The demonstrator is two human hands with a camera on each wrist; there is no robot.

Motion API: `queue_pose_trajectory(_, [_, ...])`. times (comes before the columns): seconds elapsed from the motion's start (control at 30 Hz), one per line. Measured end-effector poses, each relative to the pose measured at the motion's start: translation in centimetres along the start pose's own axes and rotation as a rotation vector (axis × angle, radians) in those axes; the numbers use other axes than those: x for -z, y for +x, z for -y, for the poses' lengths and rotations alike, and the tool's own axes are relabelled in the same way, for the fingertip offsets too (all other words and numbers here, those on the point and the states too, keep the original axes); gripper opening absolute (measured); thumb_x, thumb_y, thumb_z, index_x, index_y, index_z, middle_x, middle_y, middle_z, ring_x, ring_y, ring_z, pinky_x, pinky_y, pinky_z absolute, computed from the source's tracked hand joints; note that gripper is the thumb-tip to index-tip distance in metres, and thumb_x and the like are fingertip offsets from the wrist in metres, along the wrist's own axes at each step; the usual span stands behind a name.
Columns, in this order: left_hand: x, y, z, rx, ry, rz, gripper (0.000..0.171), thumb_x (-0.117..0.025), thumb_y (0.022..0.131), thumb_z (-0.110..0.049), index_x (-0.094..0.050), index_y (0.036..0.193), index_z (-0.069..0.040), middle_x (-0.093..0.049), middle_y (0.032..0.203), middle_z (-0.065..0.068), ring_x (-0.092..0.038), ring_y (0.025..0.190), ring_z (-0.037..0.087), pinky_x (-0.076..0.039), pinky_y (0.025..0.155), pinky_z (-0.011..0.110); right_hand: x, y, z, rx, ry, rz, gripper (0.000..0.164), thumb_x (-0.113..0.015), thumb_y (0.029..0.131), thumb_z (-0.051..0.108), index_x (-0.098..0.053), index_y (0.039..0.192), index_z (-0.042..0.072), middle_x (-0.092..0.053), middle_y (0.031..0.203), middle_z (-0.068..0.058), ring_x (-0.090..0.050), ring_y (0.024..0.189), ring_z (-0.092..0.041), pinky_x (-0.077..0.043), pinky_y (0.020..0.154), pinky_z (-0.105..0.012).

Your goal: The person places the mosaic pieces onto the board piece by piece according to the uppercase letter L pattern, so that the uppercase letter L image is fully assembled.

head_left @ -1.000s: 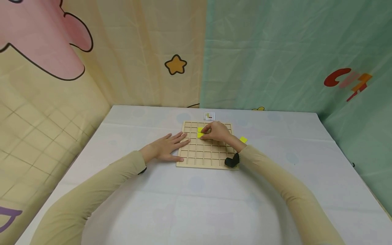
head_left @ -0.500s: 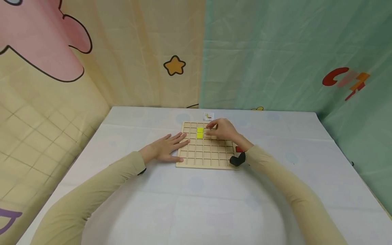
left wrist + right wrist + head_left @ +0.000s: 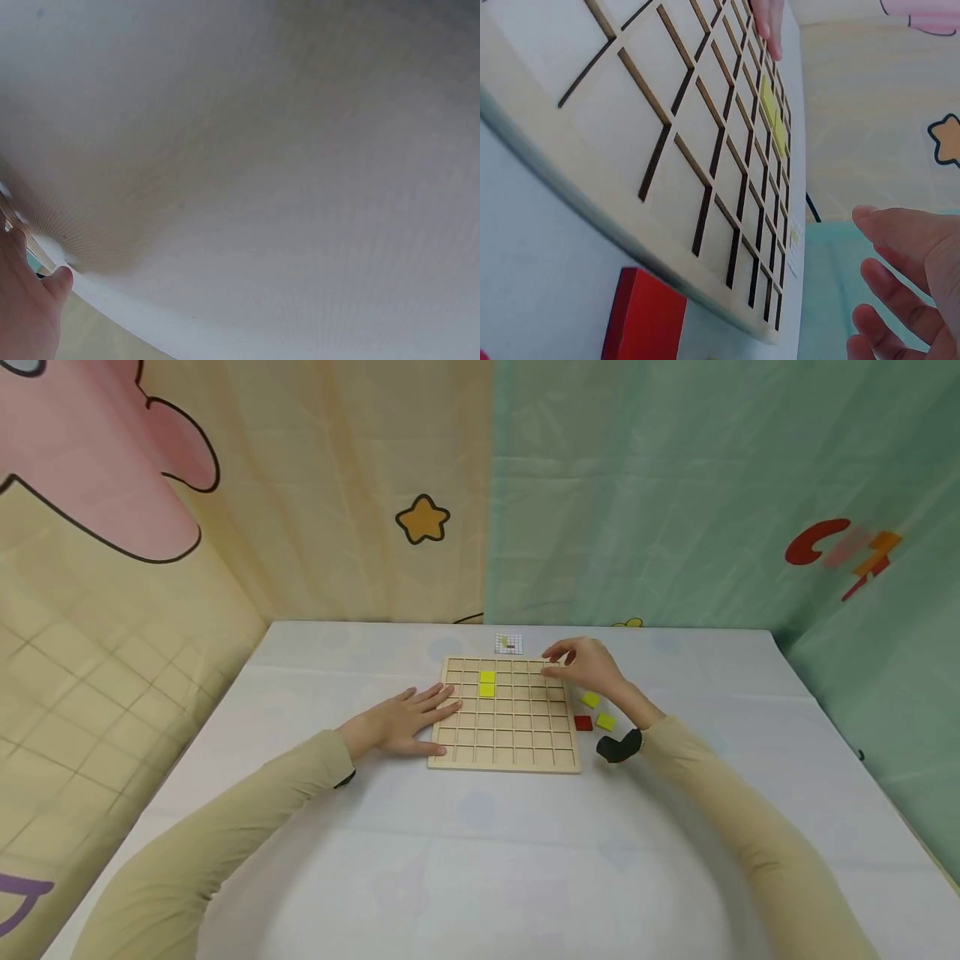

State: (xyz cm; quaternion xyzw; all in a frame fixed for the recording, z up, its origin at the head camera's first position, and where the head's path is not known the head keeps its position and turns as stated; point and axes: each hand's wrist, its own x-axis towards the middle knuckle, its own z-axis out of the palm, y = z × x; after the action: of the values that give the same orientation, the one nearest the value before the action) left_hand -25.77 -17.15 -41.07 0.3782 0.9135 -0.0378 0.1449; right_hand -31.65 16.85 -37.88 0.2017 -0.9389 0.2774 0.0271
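I note left hand (image 3: 401, 723), fingers spread on grid board's (image 3: 510, 758) left edge, likely steadying it; right hand (image 3: 592, 667), fingers parted, empty. Red tile (image 3: 583, 723), loose yellow tiles (image 3: 605, 722) lie right of board, presumably for reach.

In the head view, the grid board (image 3: 513, 735) is blocked at left by the left hand (image 3: 408, 722), at upper right by the right hand (image 3: 591, 665). Right of centre, the desk (image 3: 480, 852) is obstructed by tiles (image 3: 583, 723); passage is left at lower centre.

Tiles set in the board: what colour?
Both tiles are yellow; best seen in the head view.
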Motion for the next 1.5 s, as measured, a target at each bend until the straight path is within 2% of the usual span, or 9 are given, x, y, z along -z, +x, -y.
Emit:
queue_pose_trajectory(0.33, [0.2, -0.1, -0.1, 0.007, 0.006, 0.005, 0.082, -0.037, 0.093, -0.067, -0.007, 0.156, -0.024, 0.001, 0.164, 0.005, 0.002, 0.151, 0.026, -0.011, 0.119, 0.056, 1.7, -2.4, -2.6, -0.080, -0.026, -0.017, 0.034, -0.075, 0.083, 0.029, -0.072, 0.110, 0.008, -0.072, 0.101, -0.012, -0.059, 0.088, -0.025, -0.047, 0.072, -0.032])
queue_pose_trajectory(0.5, [0.0, 0.0, 0.0, 0.004, 0.003, 0.001, 0.082, -0.037, 0.093, -0.067, -0.006, 0.156, -0.024, 0.002, 0.164, 0.005, 0.002, 0.151, 0.027, -0.011, 0.118, 0.056, 2.0, -3.7, -4.1, -0.109, -0.036, -0.015, 0.038, -0.076, 0.082, 0.032, -0.072, 0.111, 0.008, -0.072, 0.101, -0.013, -0.059, 0.090, -0.027, -0.047, 0.073, -0.033])
queue_pose_trajectory(0.7, [-0.2, 0.0, 0.1, 0.008, 0.012, -0.002, 0.082, -0.036, 0.093, -0.068, -0.005, 0.156, -0.025, 0.003, 0.164, 0.004, 0.002, 0.151, 0.026, -0.011, 0.119, 0.056, 1.9, -4.8, -5.4, -0.130, -0.054, -0.002, 0.039, -0.077, 0.080, 0.035, -0.072, 0.109, 0.008, -0.072, 0.098, -0.012, -0.060, 0.087, -0.027, -0.046, 0.068, -0.030])
queue_pose_trajectory(1.0, [0.0, -0.1, -0.1, 0.007, 0.005, -0.005, 0.081, -0.038, 0.093, -0.066, -0.007, 0.156, -0.024, 0.001, 0.164, 0.005, 0.002, 0.151, 0.026, -0.011, 0.119, 0.055, 1.6, -6.1, -6.1, -0.184, -0.081, 0.054, 0.041, -0.079, 0.077, 0.036, -0.073, 0.107, 0.008, -0.072, 0.095, -0.010, -0.060, 0.085, -0.024, -0.044, 0.064, -0.026])
queue_pose_trajectory(1.27, [0.0, -0.1, 0.0, 0.005, -0.002, -0.006, 0.081, -0.038, 0.094, -0.066, -0.007, 0.156, -0.024, 0.002, 0.164, 0.005, 0.002, 0.151, 0.026, -0.011, 0.119, 0.055, 1.1, -6.5, -6.1, -0.232, -0.095, 0.077, 0.044, -0.079, 0.076, 0.041, -0.074, 0.105, 0.008, -0.073, 0.096, -0.009, -0.063, 0.086, -0.024, -0.047, 0.065, -0.027])
queue_pose_trajectory(1.5, [0.0, -0.1, 0.0, 0.001, 0.003, -0.005, 0.081, -0.037, 0.093, -0.066, -0.007, 0.156, -0.024, 0.002, 0.164, 0.005, 0.002, 0.151, 0.026, -0.011, 0.119, 0.056, 1.0, -6.6, -6.3, -0.231, -0.097, 0.082, 0.041, -0.077, 0.078, 0.039, -0.074, 0.104, 0.007, -0.074, 0.098, -0.010, -0.065, 0.086, -0.023, -0.048, 0.066, -0.028])
